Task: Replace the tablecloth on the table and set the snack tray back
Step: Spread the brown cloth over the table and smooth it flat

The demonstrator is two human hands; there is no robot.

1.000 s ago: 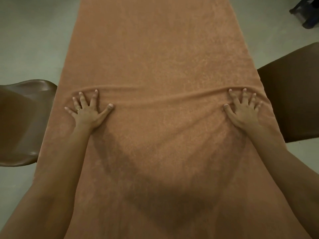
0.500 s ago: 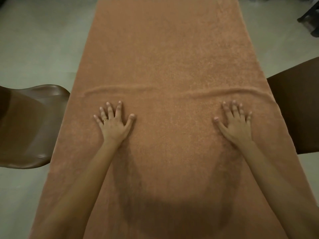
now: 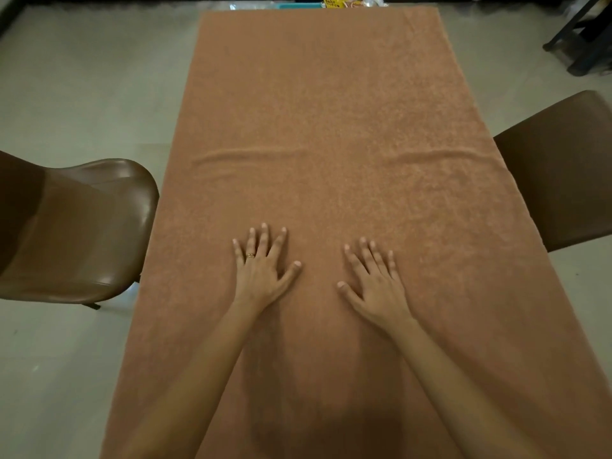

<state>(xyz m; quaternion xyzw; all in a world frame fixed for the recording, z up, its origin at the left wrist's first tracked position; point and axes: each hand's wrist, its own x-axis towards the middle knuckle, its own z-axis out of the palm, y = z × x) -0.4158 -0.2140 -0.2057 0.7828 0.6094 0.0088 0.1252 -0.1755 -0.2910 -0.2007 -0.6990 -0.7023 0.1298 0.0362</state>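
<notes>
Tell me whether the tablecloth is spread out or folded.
Spread out. The tablecloth lies open along its whole length; only a low wrinkle crosses it.

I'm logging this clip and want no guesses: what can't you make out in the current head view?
Table: head view, entirely covered by the tablecloth.
Yellow packet past the far end: head view, cut off by top edge, print too small.
Teal item beside it: cropped likewise; tray or not, unclear.
Right-hand chair: cut by right edge.

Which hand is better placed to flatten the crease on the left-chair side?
Left, probably. The left hand lies flat on the tablecloth straight below that crease; the right hand sits farther across.
</notes>
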